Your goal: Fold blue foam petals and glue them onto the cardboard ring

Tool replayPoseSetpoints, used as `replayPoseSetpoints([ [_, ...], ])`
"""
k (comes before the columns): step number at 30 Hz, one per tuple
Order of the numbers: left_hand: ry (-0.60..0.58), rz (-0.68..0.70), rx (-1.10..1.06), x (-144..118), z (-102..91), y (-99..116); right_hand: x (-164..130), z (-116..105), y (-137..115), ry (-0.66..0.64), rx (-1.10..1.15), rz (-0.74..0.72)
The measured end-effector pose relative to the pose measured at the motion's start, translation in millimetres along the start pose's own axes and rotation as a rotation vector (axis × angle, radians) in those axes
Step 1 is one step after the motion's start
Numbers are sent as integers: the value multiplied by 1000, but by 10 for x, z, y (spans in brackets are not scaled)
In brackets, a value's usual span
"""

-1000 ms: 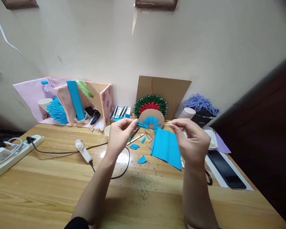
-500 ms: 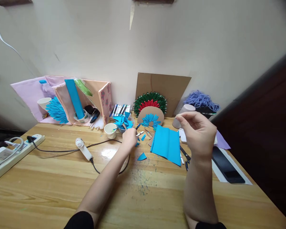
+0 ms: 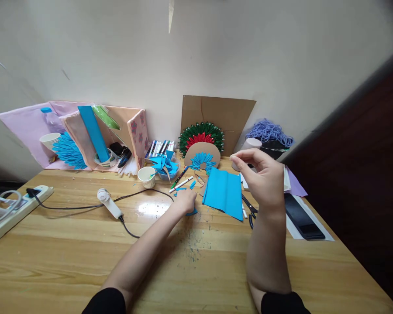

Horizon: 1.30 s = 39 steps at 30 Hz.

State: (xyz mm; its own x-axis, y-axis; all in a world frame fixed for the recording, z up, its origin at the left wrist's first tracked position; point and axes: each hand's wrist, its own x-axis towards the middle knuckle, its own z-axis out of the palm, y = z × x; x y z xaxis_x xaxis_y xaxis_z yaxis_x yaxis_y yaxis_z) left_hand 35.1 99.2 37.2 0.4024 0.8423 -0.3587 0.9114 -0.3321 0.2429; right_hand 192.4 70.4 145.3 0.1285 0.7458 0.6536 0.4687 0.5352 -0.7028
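On the wooden tabletop point(image 3: 85, 257), roughly in the middle, the left hand point(image 3: 185, 201) is stretched out flat-ish with its fingers down on a small blue paper scrap point(image 3: 193, 212), so it's touching it; can't tell if it actually has a grip. The right hand point(image 3: 261, 178) is up off the surface at the right, thumb and forefinger pinched together near the top, but whatever's between them is too tiny to make out. Just between the two hands lies a folded blue paper sheet point(image 3: 223, 192), with black scissors point(image 3: 249, 210) at its right edge. Farther back there's a cardboard half-disc with blue paper petals point(image 3: 202, 158), a green and red one point(image 3: 201, 134) behind it against the wall, plus a paper cup point(image 3: 146, 176) and a white marker point(image 3: 181, 184) to the left. A phone point(image 3: 303, 216) sits far right.
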Motion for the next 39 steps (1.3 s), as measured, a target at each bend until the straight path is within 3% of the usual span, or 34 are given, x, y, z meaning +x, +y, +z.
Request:
replayPoseSetpoints([
  [5,-28,114,-76,39,-15,-42,9,-2,39,-100,-46,-10],
  [8,42,198,-144,-47,-175,-94,-4,38,125,-381,-94,-9],
  [11,213,300,-302,-208,-364,-151,-36,118,208,-726,-158,7],
  [13,298,351,-462,-317,-454,-189,-55,182,217,-806,-204,9],
  [19,329,315,-727,-466,-534,-226,-66,312,79,-751,-195,-51],
  [23,458,278,-875,-451,-545,-198,-59,313,68,-681,-210,-22],
  [26,458,291,-989,-430,-544,-195,-52,316,80,-629,-165,10],
  [33,478,280,-939,-402,-524,-212,-26,359,112,-606,-74,-7],
  [39,468,237,-1064,-411,-555,-183,-2,337,150,-587,-80,-130],
])
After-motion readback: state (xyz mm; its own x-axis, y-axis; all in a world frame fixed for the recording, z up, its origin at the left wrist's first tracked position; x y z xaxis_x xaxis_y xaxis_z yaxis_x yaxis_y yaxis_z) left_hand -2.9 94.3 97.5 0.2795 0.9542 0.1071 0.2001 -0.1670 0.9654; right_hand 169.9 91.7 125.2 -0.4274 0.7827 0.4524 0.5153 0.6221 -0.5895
